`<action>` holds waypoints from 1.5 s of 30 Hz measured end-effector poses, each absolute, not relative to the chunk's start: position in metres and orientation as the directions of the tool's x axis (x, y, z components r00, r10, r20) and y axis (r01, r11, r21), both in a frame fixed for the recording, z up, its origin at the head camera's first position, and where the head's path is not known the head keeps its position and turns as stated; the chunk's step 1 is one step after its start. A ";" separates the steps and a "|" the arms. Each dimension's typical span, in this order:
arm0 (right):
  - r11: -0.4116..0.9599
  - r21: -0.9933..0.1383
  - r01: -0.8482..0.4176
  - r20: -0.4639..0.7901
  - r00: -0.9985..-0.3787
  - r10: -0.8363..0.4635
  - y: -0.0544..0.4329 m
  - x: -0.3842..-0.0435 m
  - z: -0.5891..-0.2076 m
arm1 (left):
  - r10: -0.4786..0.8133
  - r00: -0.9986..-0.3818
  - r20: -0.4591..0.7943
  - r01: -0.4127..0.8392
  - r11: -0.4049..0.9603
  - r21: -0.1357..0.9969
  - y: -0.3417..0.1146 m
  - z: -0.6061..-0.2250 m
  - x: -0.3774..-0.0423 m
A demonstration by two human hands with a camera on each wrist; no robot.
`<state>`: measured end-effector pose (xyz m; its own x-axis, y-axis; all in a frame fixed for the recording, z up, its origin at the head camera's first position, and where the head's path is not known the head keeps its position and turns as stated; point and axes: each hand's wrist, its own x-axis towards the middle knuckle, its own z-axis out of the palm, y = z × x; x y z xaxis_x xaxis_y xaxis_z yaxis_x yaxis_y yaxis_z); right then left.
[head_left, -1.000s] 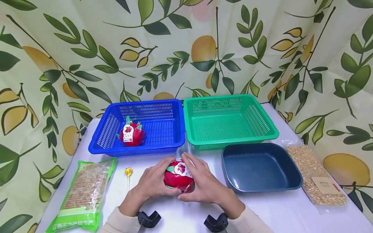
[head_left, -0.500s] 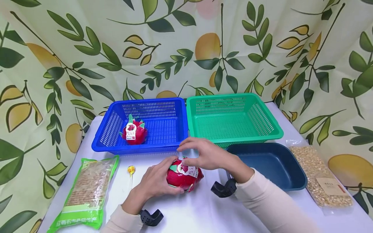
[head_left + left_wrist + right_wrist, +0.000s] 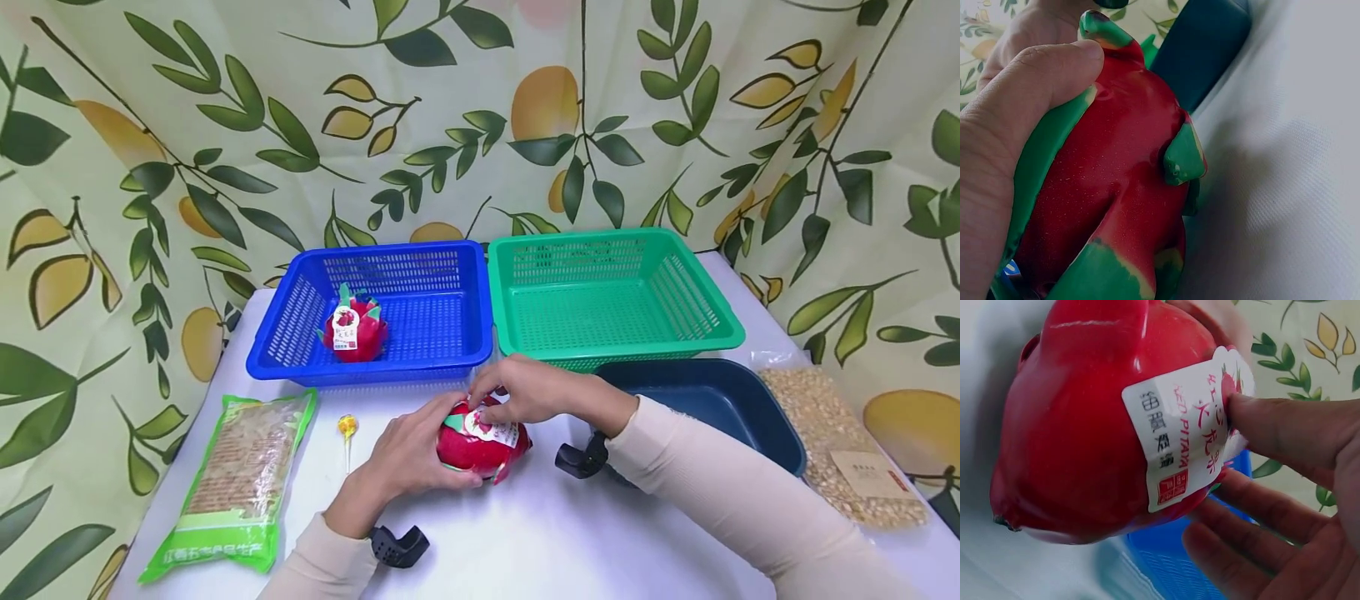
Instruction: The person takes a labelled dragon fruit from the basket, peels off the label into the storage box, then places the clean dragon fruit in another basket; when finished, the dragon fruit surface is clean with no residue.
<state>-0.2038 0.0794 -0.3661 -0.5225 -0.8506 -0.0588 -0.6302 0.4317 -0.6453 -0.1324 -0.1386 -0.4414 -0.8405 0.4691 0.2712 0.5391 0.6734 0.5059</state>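
Note:
A red dragon fruit (image 3: 476, 454) with green-tipped scales lies in front of the blue basket. My left hand (image 3: 412, 454) grips its left side; the left wrist view shows the thumb (image 3: 1054, 72) along the red skin. From the far right, my right hand (image 3: 528, 392) holds the fruit's upper part, thumb on the white label (image 3: 1175, 428) and fingertips at the label's far edge. A second dragon fruit (image 3: 363, 333), also labelled, sits in the left part of the blue basket (image 3: 435, 329).
Right of the blue basket stands a green basket (image 3: 592, 312), with a dark blue basin (image 3: 697, 404) in front, partly behind my right arm. A bag of grain (image 3: 813, 433) lies at the far right. On the left are a green-edged food packet (image 3: 240, 475) and a lollipop (image 3: 347, 427).
My right hand has let go of the fruit's right side, lifted away and come down on its top by the label. My left hand keeps its grip. The head view has shifted slightly.

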 end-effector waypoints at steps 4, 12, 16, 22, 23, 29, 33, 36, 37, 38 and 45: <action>0.375 -0.693 -0.616 -0.025 -0.499 -0.866 0.076 -0.210 -0.368 | 0.469 -0.841 0.270 0.539 0.673 0.507 -0.140 -0.441 -0.133; 0.344 -0.718 -0.604 -0.001 -0.494 -0.870 0.082 -0.209 -0.371 | 0.484 -0.826 0.288 0.561 0.658 0.502 -0.138 -0.442 -0.134; 0.290 -0.745 -0.601 0.026 -0.460 -0.887 0.091 -0.210 -0.367 | 0.477 -0.828 0.295 0.559 0.655 0.510 -0.138 -0.442 -0.134; 0.075 -0.856 -0.511 0.153 -0.389 -0.908 0.108 -0.213 -0.353 | 0.484 -0.825 0.292 0.564 0.664 0.491 -0.133 -0.440 -0.132; 0.023 -0.871 -0.490 0.191 -0.383 -0.904 0.111 -0.214 -0.347 | 0.487 -0.823 0.294 0.567 0.667 0.484 -0.132 -0.440 -0.131; -0.096 -0.912 -0.399 0.230 -0.304 -0.924 0.131 -0.217 -0.302 | 0.475 -0.826 0.302 0.563 0.691 0.453 -0.131 -0.439 -0.130; 0.014 -0.936 -0.352 0.069 -0.223 -0.972 0.151 -0.221 -0.290 | 0.470 -0.833 0.293 0.554 0.704 0.444 -0.134 -0.440 -0.129; 0.125 -0.944 -0.304 -0.066 -0.197 -0.978 0.173 -0.224 -0.293 | 0.470 -0.841 0.267 0.540 0.718 0.438 -0.133 -0.439 -0.130; 0.161 -0.944 -0.289 -0.108 -0.189 -0.976 0.180 -0.225 -0.296 | 0.468 -0.845 0.257 0.534 0.724 0.437 -0.133 -0.439 -0.129; 0.199 -0.939 -0.280 -0.150 -0.186 -0.971 0.188 -0.226 -0.299 | 0.465 -0.849 0.249 0.527 0.729 0.436 -0.133 -0.439 -0.129; 0.421 -0.852 -0.311 -0.357 -0.245 -0.902 0.236 -0.230 -0.342 | 0.455 -0.852 0.258 0.523 0.731 0.438 -0.133 -0.439 -0.129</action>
<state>-0.2300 0.2362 -0.3417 -0.2447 -0.9016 -0.3567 -0.3111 0.4214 -0.8518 -0.1293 -0.1327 -0.4392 -0.8521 0.4554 0.2581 0.5233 0.7308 0.4383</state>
